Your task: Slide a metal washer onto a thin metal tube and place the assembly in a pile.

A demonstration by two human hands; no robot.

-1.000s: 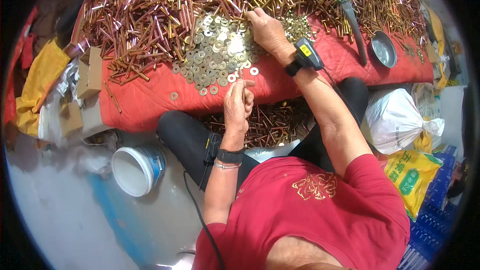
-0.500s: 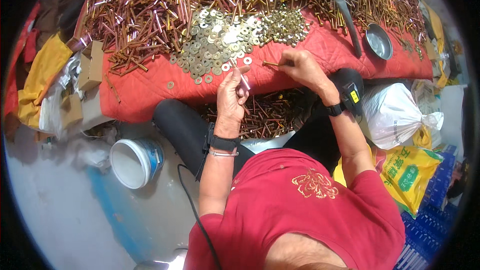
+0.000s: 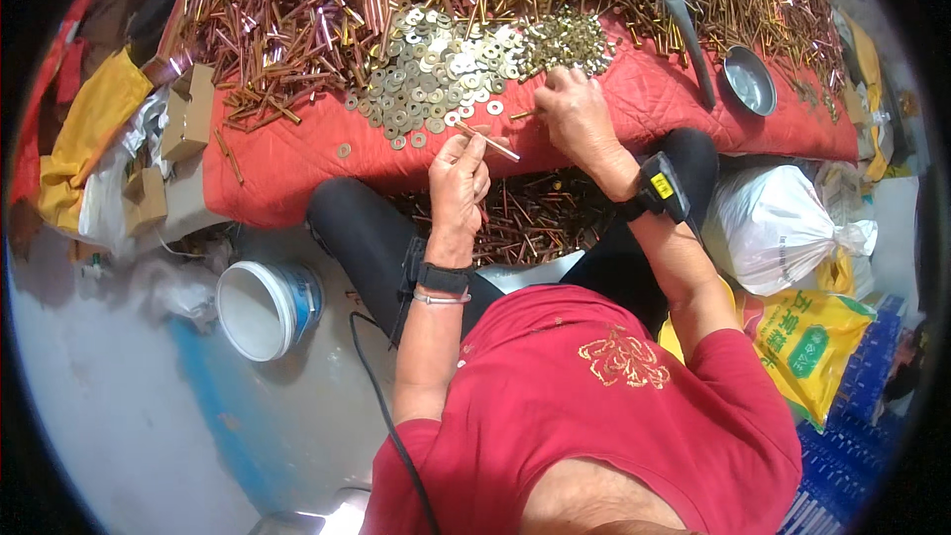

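Note:
My left hand (image 3: 458, 183) is closed around a slim metal bolt (image 3: 500, 148), pinched between thumb and forefinger, its shiny shank slanting down to the right. Its upper-left end reaches the edge of a pile of flat round washers (image 3: 411, 99). Close to a heap of small brassy nuts (image 3: 560, 45), my right hand (image 3: 578, 117) is bent with its fingertips at the heap's near edge. The short end of a brass-coloured bolt (image 3: 522, 116) sticks out left from under its fingers. What the fingertips themselves touch is partly hidden.
A red quilted cloth (image 3: 644, 104) carries a large spread of loose bolts (image 3: 297, 30). A black-handled tool (image 3: 688, 45) and a metal bowl (image 3: 749, 82) lie at right. More bolts (image 3: 540, 213) sit between my knees. A white bucket (image 3: 260, 312) stands at left, white bag (image 3: 778, 228) at right.
My right hand has moved forward and left to the edge of the nut heap. The bolt in my left hand has swung to a flatter slant, pointing further right.

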